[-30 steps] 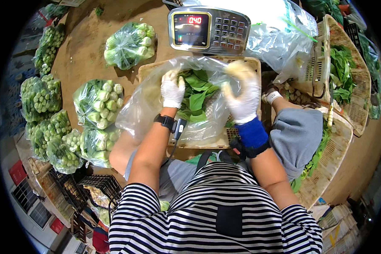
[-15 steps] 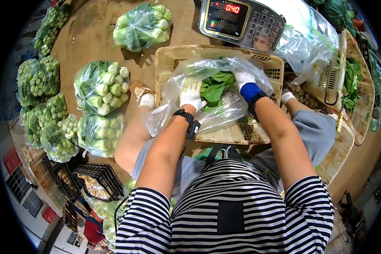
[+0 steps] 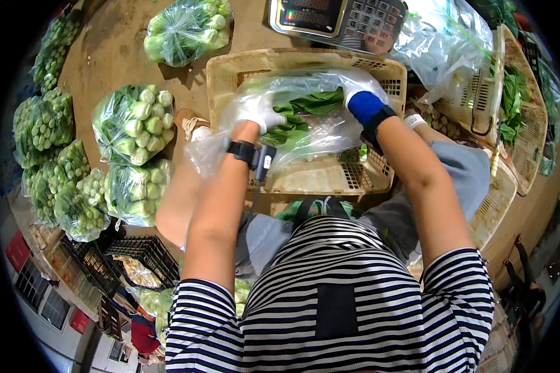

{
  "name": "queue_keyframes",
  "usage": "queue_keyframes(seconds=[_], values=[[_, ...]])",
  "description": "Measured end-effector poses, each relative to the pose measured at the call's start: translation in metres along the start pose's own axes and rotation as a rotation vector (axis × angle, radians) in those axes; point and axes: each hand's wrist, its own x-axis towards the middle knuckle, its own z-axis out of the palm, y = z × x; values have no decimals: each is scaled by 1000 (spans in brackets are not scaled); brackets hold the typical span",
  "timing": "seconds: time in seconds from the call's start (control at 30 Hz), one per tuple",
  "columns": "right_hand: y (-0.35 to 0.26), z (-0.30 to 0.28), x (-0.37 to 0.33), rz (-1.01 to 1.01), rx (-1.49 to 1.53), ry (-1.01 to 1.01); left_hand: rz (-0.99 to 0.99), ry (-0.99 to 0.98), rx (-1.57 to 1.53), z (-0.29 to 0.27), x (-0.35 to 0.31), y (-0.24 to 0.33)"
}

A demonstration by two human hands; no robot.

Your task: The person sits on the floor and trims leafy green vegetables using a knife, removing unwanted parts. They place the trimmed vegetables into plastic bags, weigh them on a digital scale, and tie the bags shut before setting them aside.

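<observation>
A clear plastic bag point(image 3: 320, 133) with dark leafy greens point(image 3: 305, 109) inside lies across a beige plastic crate point(image 3: 330, 177) in front of me. My left hand point(image 3: 261, 112), in a white glove with a black watch at the wrist, grips the bag's left side. My right hand point(image 3: 358, 93), white-gloved with a blue wrist band, reaches into the bag's right end and holds it by the greens. Both hands are over the crate.
A digital scale point(image 3: 339, 18) stands beyond the crate. Several filled bags of green vegetables point(image 3: 134, 124) lie on the brown floor at left. More beige crates with greens point(image 3: 516, 99) stand at right, with loose clear bags point(image 3: 442, 43). Black crates point(image 3: 130, 255) sit lower left.
The bag of greens has come down from in front of the scale into the crate. Both hands lowered with it and still hold it; my view has tipped further down.
</observation>
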Motion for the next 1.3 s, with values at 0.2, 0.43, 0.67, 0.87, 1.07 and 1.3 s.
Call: queue_keyframes(seconds=[0.2,0.43,0.67,0.87,1.07,1.3], values=[[-28,-95,-43,-106,-294,-163,-91,475,-732,-33,-22,-12],[4,-208,-209,-457,200,355,-113,275,-1767,-46,-111,26],[189,-163,-404,143,838,548,557,71,-1879,-54,-156,183],[353,-44,-536,841,605,465,786,-568,-1676,-8,-139,382],[347,-45,-453,537,476,283,352,-640,-1781,75,-73,442],[315,-80,-262,457,-9,542,424,-679,-1773,76,-67,450]])
